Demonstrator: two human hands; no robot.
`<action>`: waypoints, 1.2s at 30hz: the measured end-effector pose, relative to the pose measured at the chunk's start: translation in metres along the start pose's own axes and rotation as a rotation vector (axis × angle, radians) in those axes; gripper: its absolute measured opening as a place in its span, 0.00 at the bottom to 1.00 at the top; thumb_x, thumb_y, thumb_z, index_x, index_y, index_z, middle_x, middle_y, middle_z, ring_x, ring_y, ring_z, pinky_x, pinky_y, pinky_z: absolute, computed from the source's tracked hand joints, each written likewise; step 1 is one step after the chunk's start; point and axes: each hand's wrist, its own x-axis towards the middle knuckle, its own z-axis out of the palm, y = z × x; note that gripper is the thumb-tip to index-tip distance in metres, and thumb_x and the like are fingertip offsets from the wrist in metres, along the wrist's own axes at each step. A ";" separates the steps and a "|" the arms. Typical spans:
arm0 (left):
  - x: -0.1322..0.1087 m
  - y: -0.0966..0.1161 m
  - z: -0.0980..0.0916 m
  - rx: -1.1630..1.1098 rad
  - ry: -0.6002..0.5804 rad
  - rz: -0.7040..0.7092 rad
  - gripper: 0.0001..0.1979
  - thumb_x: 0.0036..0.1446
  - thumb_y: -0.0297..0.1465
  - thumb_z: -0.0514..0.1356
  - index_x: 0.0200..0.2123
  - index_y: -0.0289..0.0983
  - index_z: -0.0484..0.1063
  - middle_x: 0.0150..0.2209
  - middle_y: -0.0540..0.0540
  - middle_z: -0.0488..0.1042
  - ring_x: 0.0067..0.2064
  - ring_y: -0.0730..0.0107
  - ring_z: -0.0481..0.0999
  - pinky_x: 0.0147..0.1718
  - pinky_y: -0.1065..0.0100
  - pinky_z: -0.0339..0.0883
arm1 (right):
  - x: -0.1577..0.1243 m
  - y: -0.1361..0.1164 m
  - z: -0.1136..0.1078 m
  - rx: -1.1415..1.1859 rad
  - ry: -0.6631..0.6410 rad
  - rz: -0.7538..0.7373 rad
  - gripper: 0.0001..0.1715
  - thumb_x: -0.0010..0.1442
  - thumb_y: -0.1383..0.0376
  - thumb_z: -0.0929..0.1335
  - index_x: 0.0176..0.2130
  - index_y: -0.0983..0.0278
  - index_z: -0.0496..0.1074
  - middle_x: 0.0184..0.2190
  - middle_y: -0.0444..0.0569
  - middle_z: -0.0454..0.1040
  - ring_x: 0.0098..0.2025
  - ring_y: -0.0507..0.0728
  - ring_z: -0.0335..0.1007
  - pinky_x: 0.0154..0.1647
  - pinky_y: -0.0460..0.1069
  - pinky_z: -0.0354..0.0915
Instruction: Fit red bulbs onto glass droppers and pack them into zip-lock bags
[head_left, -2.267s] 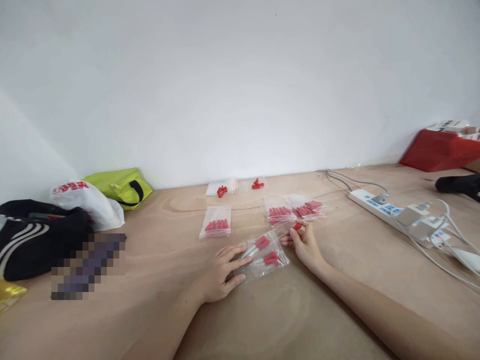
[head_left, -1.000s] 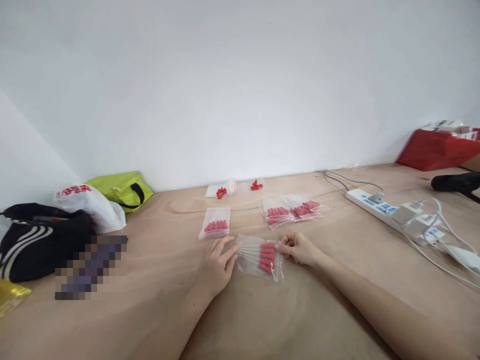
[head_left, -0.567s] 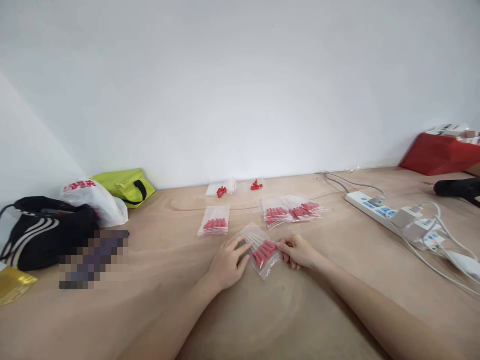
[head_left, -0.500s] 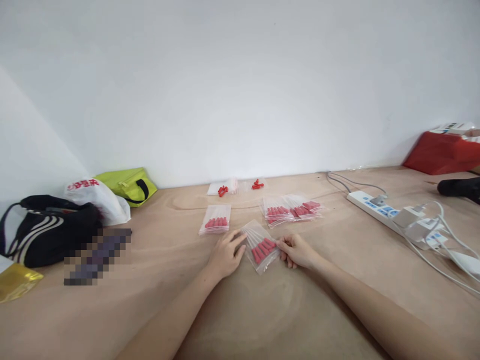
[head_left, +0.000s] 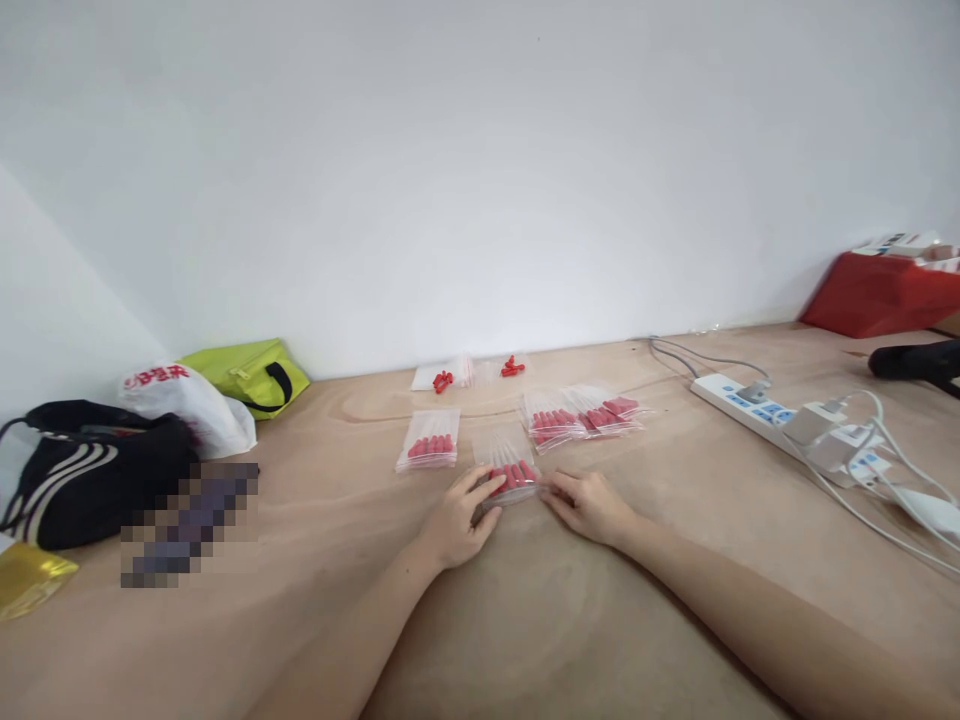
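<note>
A clear zip bag point(head_left: 500, 443) with several red, stick-like pieces point(head_left: 514, 477) in its lower part lies flat before me. My left hand point(head_left: 459, 518) rests at its lower left side, thumb and fingers apart, with the forefinger over the bag's edge. On the other side, the fingertips of my right hand point(head_left: 589, 507) touch or nearly touch the lower right corner; its fingers are stretched out. Beyond my left hand is a small stack of filled bags point(head_left: 428, 440). Further right lie more filled bags point(head_left: 555, 418), overlapping one another.
Near the wall are loose red pieces point(head_left: 443, 381) on empty bags and another red cluster point(head_left: 512, 367). A power strip point(head_left: 739, 405) with chargers and cables lies right. A black bag point(head_left: 97, 470), white plastic bag point(head_left: 187, 405) and lime bag point(head_left: 251, 372) stand left.
The zip bag has turned from a tilt to nearly straight and shifted slightly away from me. My right hand has loosened from its pinch, its fingers now stretched out. My left hand stays beside the bag.
</note>
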 end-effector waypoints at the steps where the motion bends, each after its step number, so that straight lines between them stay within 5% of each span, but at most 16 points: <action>1: 0.001 -0.004 -0.001 -0.006 0.000 0.004 0.19 0.53 0.30 0.54 0.50 0.38 0.65 0.53 0.41 0.64 0.53 0.60 0.65 0.51 0.58 0.62 | 0.002 0.003 0.001 -0.092 0.020 -0.070 0.13 0.57 0.65 0.60 0.39 0.61 0.71 0.29 0.48 0.72 0.25 0.50 0.63 0.24 0.44 0.55; 7: 0.000 -0.009 0.000 0.004 0.026 0.024 0.19 0.52 0.34 0.57 0.48 0.38 0.66 0.50 0.42 0.67 0.50 0.61 0.69 0.48 0.58 0.65 | 0.017 0.015 0.003 -0.255 0.065 -0.285 0.17 0.60 0.65 0.58 0.33 0.61 0.73 0.25 0.48 0.71 0.24 0.49 0.63 0.25 0.44 0.55; 20: 0.005 -0.022 0.005 0.317 0.222 0.316 0.13 0.59 0.25 0.47 0.38 0.37 0.72 0.37 0.45 0.76 0.37 0.69 0.76 0.34 0.68 0.72 | 0.017 0.016 0.005 -0.188 0.076 -0.174 0.17 0.61 0.60 0.58 0.35 0.59 0.74 0.29 0.49 0.73 0.30 0.53 0.67 0.29 0.46 0.58; 29: 0.008 -0.028 -0.004 0.506 0.263 0.411 0.13 0.59 0.24 0.49 0.29 0.36 0.72 0.29 0.48 0.77 0.29 0.71 0.76 0.26 0.71 0.68 | 0.019 0.020 0.004 -0.380 0.068 -0.449 0.18 0.62 0.68 0.55 0.32 0.63 0.72 0.22 0.48 0.69 0.22 0.50 0.60 0.24 0.47 0.51; 36: 0.009 -0.029 -0.001 0.497 0.338 0.434 0.12 0.57 0.23 0.51 0.24 0.35 0.69 0.24 0.50 0.74 0.24 0.74 0.72 0.23 0.72 0.64 | 0.023 0.018 0.002 -0.561 0.207 -0.656 0.18 0.61 0.72 0.55 0.29 0.66 0.70 0.20 0.45 0.66 0.20 0.48 0.55 0.23 0.47 0.48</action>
